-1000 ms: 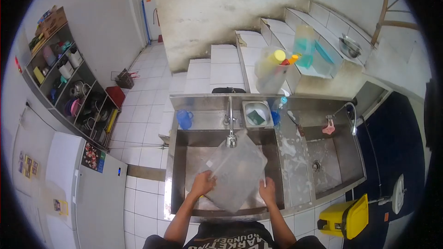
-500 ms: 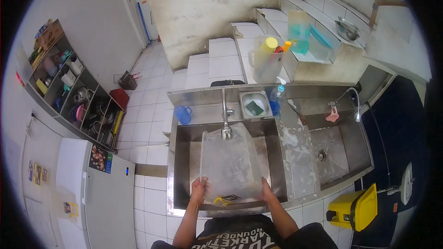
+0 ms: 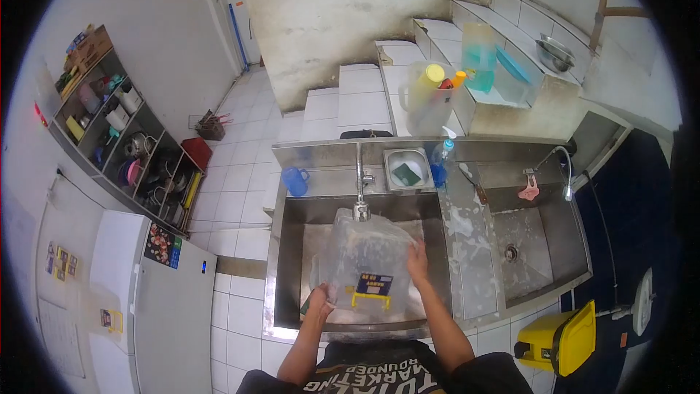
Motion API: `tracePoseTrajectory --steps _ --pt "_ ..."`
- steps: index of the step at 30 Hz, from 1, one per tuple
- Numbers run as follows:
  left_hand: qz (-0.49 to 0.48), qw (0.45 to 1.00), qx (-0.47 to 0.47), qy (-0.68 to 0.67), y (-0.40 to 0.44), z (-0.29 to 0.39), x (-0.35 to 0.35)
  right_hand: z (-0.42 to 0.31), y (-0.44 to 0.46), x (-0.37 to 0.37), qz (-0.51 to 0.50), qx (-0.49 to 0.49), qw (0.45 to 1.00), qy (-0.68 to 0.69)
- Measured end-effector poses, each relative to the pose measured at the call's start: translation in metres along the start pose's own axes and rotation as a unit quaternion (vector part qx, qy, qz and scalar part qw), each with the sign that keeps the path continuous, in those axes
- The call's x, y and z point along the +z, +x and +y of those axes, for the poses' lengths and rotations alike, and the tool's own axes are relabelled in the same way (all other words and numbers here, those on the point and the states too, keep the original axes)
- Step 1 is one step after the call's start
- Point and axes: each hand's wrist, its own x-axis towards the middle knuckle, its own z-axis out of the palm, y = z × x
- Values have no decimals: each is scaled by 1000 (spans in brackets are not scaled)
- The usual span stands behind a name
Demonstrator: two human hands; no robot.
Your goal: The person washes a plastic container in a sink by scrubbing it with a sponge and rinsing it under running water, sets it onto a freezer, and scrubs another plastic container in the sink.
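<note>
A clear plastic container (image 3: 372,255) is tipped on its side in the large sink basin (image 3: 290,263), under the faucet (image 3: 359,208). A dark label with yellow markings (image 3: 374,284) shows on its upturned side, and wet streaks run over the plastic. My left hand (image 3: 319,300) grips the container's lower left edge, fingers closed. On its right side is my right hand (image 3: 418,263), the fingers curled against the wall and partly hidden.
A steel tray with a green sponge (image 3: 405,174), a blue soap bottle (image 3: 440,164) and a knife (image 3: 475,186) lie behind and right. A blue mug (image 3: 295,181) stands back left. Suds cover the divider (image 3: 470,248) beside the smaller sink (image 3: 519,237). A yellow bin (image 3: 558,339) stands right.
The container has turned so its labelled side faces up toward me. My right hand has moved up along its right side; my left hand has shifted slightly right.
</note>
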Motion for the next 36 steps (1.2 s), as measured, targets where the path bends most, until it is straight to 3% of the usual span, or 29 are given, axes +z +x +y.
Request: tracePoseTrajectory --steps 1,3,4,6,7,9,10,12,14,16,18,23,24,26,29,32,34,36 --pt "27 999 -2 -34 5 -2 7 -2 2 8 -2 -4 1000 -1" --pt "13 1000 -1 -17 10 -3 16 -5 9 26 78 -171 967 -172" --pt "0 1000 -1 3 13 -3 20 -5 7 34 77 -175 966 -171" --pt "34 999 5 21 9 -4 41 -25 -6 49 101 -243 874 -408" --pt "71 997 8 40 6 -6 52 -34 -14 57 103 -245 873 -408" --pt "37 999 -4 23 20 -12 57 -51 -26 74 3 -360 848 -389" --pt "8 1000 -17 7 27 -15 56 -57 -27 81 3 -362 847 -389" --pt "31 999 -32 5 -1 -17 78 -65 -21 94 -165 -468 765 -412" --pt "57 997 -49 3 -6 -19 74 -67 -6 99 -166 -481 774 -377" --pt "3 997 -76 -27 37 -40 29 -69 13 96 -165 -493 782 -343" --pt "-11 997 -76 -31 52 -48 2 -62 33 80 -41 -463 810 -356" --pt "8 996 -68 -51 16 -41 5 -57 55 39 28 -228 887 -400" --pt "22 998 -61 -16 0 -36 17 -56 51 38 30 -227 886 -403" --pt "37 997 -58 19 -8 -34 17 -48 34 39 65 -322 839 -433" --pt "78 992 -77 63 -7 -35 0 -47 10 32 30 -410 827 -383" --pt "118 983 -72 119 -45 -16 21 -45 -3 27 40 -410 835 -365" --pt "94 976 -54 188 -52 -7 31 -43 -3 27 40 -386 845 -369" --pt "55 986 -62 141 -24 -12 22 -42 -4 23 44 -361 854 -373"
